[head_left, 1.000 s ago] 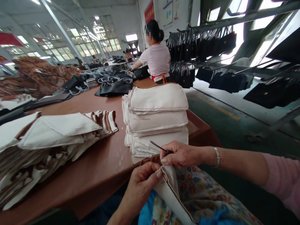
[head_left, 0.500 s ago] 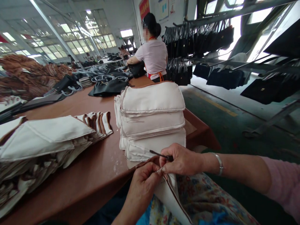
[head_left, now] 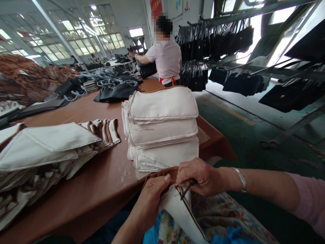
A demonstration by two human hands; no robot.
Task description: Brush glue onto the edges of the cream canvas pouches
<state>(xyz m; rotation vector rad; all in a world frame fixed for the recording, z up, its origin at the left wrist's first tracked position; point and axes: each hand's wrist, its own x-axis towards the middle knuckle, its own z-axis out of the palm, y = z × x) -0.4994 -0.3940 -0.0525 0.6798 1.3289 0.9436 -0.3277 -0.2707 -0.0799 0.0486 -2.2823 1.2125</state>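
My left hand (head_left: 154, 192) is closed on a white cloth piece with brown edging (head_left: 175, 206), thumb on top and fingers partly hidden under the cloth. The piece hangs down over my lap. Close beside it on the right, my right hand (head_left: 199, 174) is curled around a thin dark pointed tool (head_left: 186, 190). The tool points down toward me across the brown edge of the cloth. My right fingertips are at the top of the piece; whether they pinch it too I cannot tell. Just beyond both hands stands a tall stack of similar white cloth pieces (head_left: 164, 132).
A brown-covered table (head_left: 111, 176) runs forward. Another heap of white pieces (head_left: 50, 142) lies left; black bags (head_left: 115, 91) and a brown pile (head_left: 33, 74) are farther off. A co-worker (head_left: 167, 59) stands ahead. Black bags on racks (head_left: 215, 44) hang at right.
The dark tool has swung from pointing left to pointing down over the cloth edge. My left thumb has moved up and away from my right fingers. The co-worker's arm has risen.
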